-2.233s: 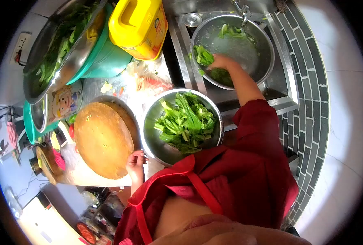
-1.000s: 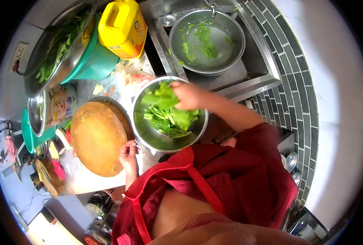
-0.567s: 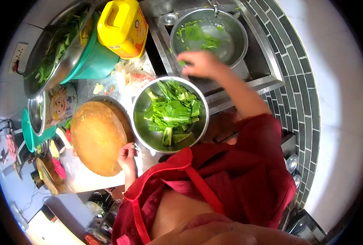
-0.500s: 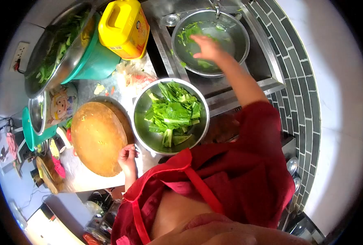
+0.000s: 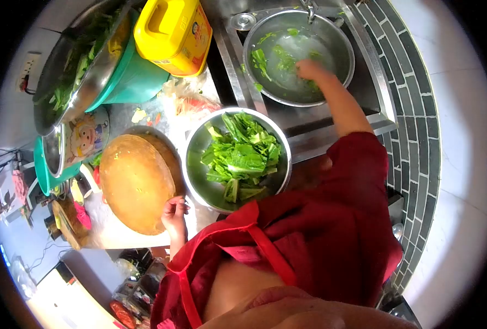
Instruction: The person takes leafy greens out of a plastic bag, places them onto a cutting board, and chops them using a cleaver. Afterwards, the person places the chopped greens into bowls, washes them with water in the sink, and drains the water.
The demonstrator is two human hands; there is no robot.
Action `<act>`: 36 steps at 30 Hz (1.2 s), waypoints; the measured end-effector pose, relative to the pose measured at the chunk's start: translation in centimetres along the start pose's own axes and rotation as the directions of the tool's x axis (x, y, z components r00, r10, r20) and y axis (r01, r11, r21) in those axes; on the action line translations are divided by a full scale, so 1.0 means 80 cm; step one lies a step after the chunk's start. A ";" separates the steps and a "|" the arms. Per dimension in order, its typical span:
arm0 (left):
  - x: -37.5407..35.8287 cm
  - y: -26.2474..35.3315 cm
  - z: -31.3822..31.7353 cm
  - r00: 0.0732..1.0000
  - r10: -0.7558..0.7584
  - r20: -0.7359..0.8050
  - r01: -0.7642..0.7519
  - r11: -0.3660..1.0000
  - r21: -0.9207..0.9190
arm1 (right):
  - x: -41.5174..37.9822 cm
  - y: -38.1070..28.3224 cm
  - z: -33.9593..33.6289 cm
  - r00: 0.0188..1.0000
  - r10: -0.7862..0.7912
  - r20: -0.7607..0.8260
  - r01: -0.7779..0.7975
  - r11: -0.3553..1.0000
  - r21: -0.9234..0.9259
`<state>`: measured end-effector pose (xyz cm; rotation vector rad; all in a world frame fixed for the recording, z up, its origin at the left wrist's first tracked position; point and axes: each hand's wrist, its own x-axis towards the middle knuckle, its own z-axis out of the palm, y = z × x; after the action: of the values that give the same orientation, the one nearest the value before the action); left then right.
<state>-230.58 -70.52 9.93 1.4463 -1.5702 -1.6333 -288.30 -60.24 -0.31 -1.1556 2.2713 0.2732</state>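
My right hand [image 5: 311, 70] is in the cloudy water of a metal basin [image 5: 251, 85] set in the sink; its fingers are blurred and partly hidden. Loose green leaves [image 5: 261, 61] float in that water. A steel bowl [image 5: 195, 189] of cut leafy greens [image 5: 243, 156] stands on the counter between my hands. Near the bowl's lower left side is my left hand [image 5: 175, 214], fingers curled with nothing visible in them. It is beside the edge of a round wooden chopping board [image 5: 136, 186].
A yellow jug [image 5: 175, 38] stands at the back near a green tub [image 5: 131, 85]. Above the tub, a large tilted metal bowl [image 5: 79, 112] holds more greens. The tap [image 5: 310, 12] is over the basin. A plastic bag [image 5: 191, 104] lies behind the steel bowl.
My right hand has moved from above the basin, fingers spread, down into the water toward its right side. The floating leaves have shifted. My left hand stays beside the board.
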 end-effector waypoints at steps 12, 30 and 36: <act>0.002 0.004 0.002 1.000 -0.019 -0.012 0.019 1.000 0.003 | 0.021 0.020 -0.018 0.999 0.041 -0.020 -0.027 0.877 0.480; -0.005 -0.008 -0.004 1.000 -0.005 -0.014 0.004 0.999 -0.047 | 0.014 -0.003 -0.045 0.829 0.322 -0.457 -0.136 0.909 0.394; -0.009 -0.004 -0.003 0.999 -0.018 -0.026 0.018 1.000 0.010 | 0.094 0.060 -0.017 0.725 0.233 -0.648 -0.050 0.956 0.288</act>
<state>-230.00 -69.96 9.98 1.4853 -1.5576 -1.6123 -296.14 -62.97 -3.88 -1.0470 2.9232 -0.4643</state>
